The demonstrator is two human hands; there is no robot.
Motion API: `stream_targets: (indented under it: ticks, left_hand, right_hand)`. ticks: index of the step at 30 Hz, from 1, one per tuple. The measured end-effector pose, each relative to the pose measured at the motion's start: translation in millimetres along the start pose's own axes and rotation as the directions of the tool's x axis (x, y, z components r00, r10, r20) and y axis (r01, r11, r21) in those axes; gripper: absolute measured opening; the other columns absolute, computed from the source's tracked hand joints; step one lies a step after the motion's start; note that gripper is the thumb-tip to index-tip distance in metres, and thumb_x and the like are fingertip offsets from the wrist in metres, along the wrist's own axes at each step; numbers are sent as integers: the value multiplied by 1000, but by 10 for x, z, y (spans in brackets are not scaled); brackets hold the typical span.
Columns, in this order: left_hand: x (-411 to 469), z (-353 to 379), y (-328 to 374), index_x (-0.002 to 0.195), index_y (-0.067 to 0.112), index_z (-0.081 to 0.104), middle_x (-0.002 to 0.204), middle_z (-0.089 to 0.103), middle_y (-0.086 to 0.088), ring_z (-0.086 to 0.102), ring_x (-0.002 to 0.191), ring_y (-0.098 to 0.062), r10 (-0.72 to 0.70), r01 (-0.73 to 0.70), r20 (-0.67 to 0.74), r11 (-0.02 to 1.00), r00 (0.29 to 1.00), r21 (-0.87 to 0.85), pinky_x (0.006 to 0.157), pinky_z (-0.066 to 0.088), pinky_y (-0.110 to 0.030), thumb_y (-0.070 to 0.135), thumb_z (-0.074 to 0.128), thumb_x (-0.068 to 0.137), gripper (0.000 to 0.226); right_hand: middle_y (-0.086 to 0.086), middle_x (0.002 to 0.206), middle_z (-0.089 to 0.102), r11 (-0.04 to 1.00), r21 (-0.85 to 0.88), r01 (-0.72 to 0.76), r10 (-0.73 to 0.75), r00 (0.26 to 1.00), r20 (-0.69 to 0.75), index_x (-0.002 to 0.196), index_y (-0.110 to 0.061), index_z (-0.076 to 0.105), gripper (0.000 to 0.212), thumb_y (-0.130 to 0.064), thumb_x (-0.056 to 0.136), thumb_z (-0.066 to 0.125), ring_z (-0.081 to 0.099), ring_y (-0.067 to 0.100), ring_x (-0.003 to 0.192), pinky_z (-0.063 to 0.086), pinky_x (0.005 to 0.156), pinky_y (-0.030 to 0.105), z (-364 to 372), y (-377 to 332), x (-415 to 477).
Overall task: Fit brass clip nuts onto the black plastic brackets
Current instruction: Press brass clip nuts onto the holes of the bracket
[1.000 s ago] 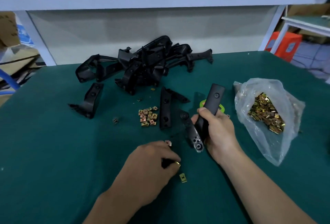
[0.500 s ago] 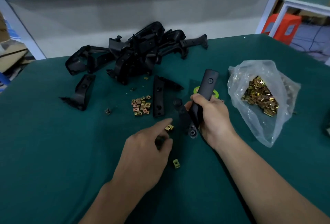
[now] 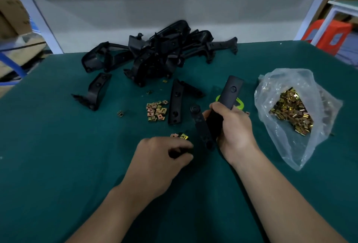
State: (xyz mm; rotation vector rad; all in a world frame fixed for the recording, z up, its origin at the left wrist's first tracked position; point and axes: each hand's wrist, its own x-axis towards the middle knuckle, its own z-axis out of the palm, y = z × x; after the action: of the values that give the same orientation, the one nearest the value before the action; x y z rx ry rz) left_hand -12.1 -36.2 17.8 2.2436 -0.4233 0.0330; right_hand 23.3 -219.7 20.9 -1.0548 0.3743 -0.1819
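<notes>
On the mat (image 3: 58,145), mid-table: right hand (image 3: 235,126) wrapped tight round a bracket (image 3: 231,95), upper end raised. Left hand (image 3: 160,157) curled near its lower end, beside two nuts (image 3: 183,136); pinching anything or not, cannot tell. Best to hold the bracket steady, turn one nut's open side to the bracket's edge, slide straight on until seated. Beyond, spare nuts (image 3: 157,110); at right, bag (image 3: 271,87).

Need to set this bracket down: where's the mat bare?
Bare: green mat left of the left hand, nearer than the lone black plastic bracket. Crowded: centre, between loose brass clip nuts, right hand with its black bracket and clear plastic bag.
</notes>
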Motion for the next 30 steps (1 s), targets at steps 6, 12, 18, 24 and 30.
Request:
stream_targets:
  ticks: [6,12,18,24,30]
  left_hand:
    - [77,83,-27,104,43,77,94,75,30,69,93,11,-75,44,-97,958,992,-284,82,48,-2,0,78,84,47]
    - [165,35,-128,95,39,75,83,76,15,70,78,0,-171,103,-152,919,973,-380,71,49,-7,-2,84,74,47]
    - [190,0,-161,91,39,75,84,77,16,71,81,1,-194,136,-114,912,974,-387,73,49,-6,-2,82,76,45]
    - [186,-20,-146,93,37,74,84,76,20,70,82,5,-219,162,-129,923,967,-349,73,49,-4,-1,81,79,41]
    - [125,-118,-166,109,46,72,96,66,40,57,90,23,-128,133,-243,991,962,3,83,43,1,10,72,85,43]
  right_hand:
    - [9,65,65,997,-75,4,-5,1000,-13,93,-11,58,6,-13,97,63,60,19,58,51,50,30,61,42,-10]
    - [10,68,67,986,-165,23,-27,999,-21,83,-13,59,13,-15,95,65,61,19,63,50,60,34,67,48,-13]
    - [8,67,69,976,-216,-2,-16,997,-80,86,-16,60,10,-20,92,67,61,22,65,51,62,35,16,19,22]
    - [-2,65,60,334,-927,169,-427,904,11,80,-24,52,13,-29,90,60,55,18,60,37,49,28,-90,-9,-15]
    - [-2,65,54,215,-972,97,-451,892,-11,69,-25,47,26,-36,88,60,51,25,62,31,53,33,-106,12,-49]
